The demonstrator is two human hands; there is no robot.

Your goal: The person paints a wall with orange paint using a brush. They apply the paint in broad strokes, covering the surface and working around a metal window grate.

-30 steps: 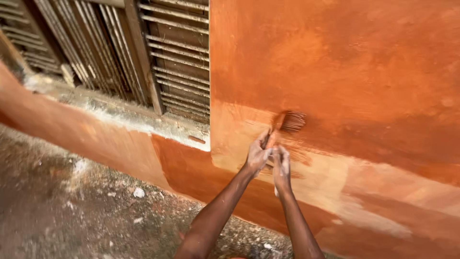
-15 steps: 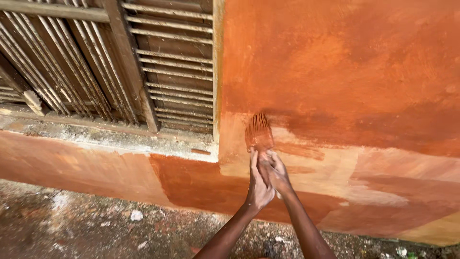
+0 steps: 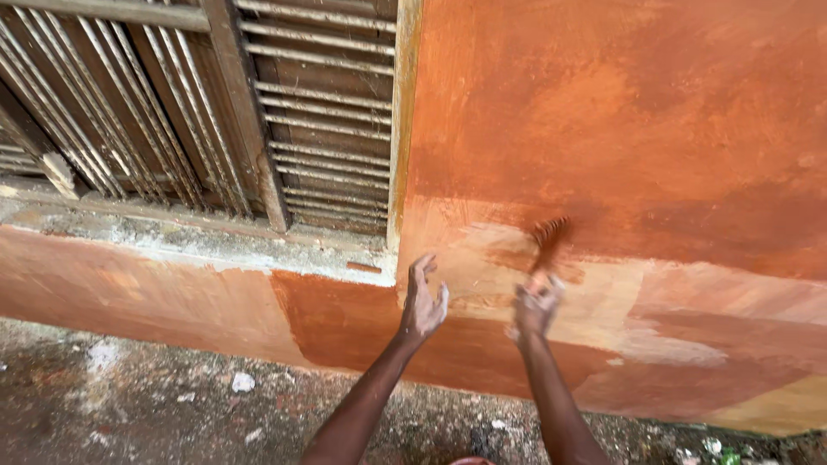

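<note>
Paintbrush (image 3: 548,238), blurred, gripped by right hand (image 3: 536,303); left hand (image 3: 424,300) spread, empty.

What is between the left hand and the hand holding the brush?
In the head view, only pale, partly painted wall lies between the open left hand and the right hand holding the brush.

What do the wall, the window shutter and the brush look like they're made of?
Wall: plaster or render, matt, with streaky orange-brown paint and paler patches low down. Shutter: likely wood, with brown slats in a weathered frame. Brush in the right hand: paint-soaked bristles, blurred, so the handle material is unclear. Ledge under the shutter: rough grey concrete or cement, chipped. The left hand is open and holds nothing.
</note>
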